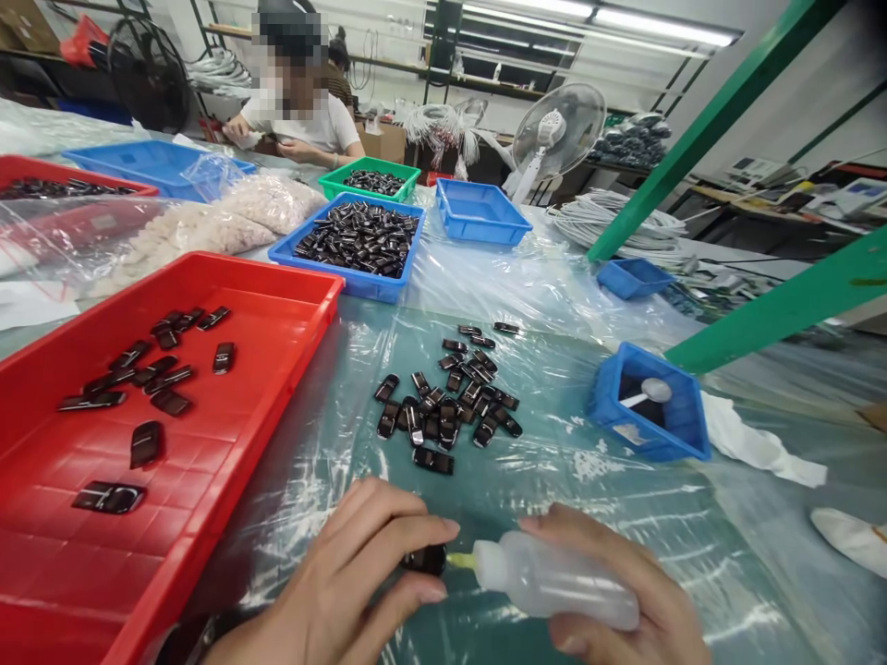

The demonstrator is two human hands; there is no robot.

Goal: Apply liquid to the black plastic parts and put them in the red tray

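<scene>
Between the thumb and fingers of my left hand (360,573) is a small glossy black plastic piece (426,558). My right hand (616,582) is wrapped round a translucent squeeze bottle (554,577), which lies nearly level. Its thin yellowish tip points left and meets or almost meets the end of the black piece; I cannot tell if they touch. Just beyond my hands, a loose pile of similar black pieces (448,420) lies on the plastic-covered table. To the left, a red tray (277,369) holds several more, spread apart.
A blue bin (416,242) full of black pieces stands behind the red tray, near a green bin (408,189). At right, a small blue box (613,392) holds dark material and a white scoop (655,391). Green posts (776,319) slant across. A co-worker (297,102) sits opposite.
</scene>
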